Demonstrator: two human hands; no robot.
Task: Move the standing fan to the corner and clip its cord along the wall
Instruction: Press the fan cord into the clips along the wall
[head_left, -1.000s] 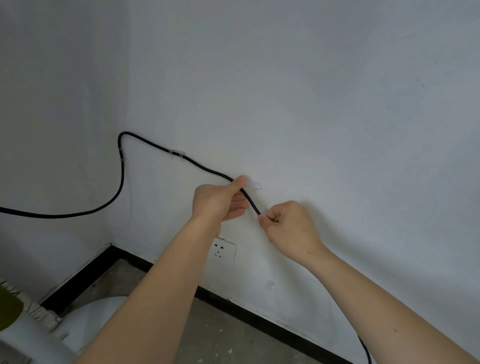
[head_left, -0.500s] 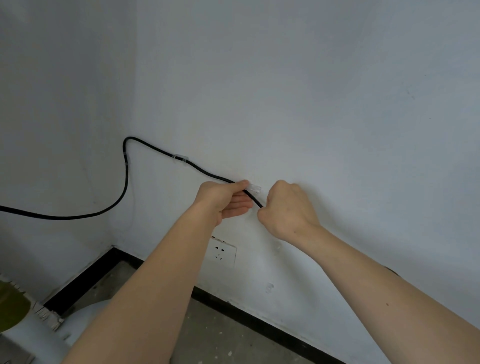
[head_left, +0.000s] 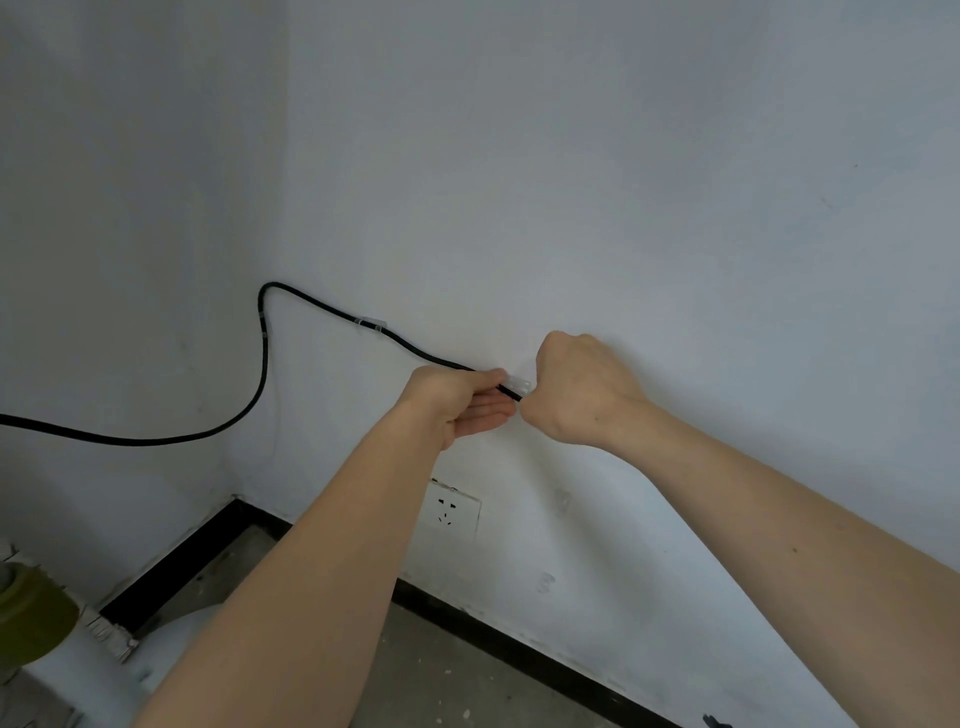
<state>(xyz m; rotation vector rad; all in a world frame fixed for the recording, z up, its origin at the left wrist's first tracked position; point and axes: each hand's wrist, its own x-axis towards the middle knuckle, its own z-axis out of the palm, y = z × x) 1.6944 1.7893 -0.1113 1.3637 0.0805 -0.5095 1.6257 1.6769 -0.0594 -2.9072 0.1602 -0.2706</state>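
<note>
Against the far wall, just above a white socket (head_left: 451, 512), the left hand (head_left: 457, 402) is pinching the black cord (head_left: 156, 442), thumb lying on top and fingers stretching nearly straight beneath it. It is touching the left end of a clear clip (head_left: 519, 385) stuck to the paint. The right hand (head_left: 584, 389) is pressing in from the clip's right side, curling into a tight fist with its back to the camera. The cord is running into that fist and vanishing there, and the fingertips are hidden.

Leftward from the hands, the cord is climbing along the wall through a second clear clip (head_left: 371, 325), bending sharply at the corner, then dropping down the left wall and sagging out of view at the left edge. Below, a black skirting (head_left: 519, 644) is edging the grey floor (head_left: 441, 675). A white rounded shape (head_left: 171, 639) and an olive-green object (head_left: 31, 618) are sitting near the left corner, too cropped to identify.
</note>
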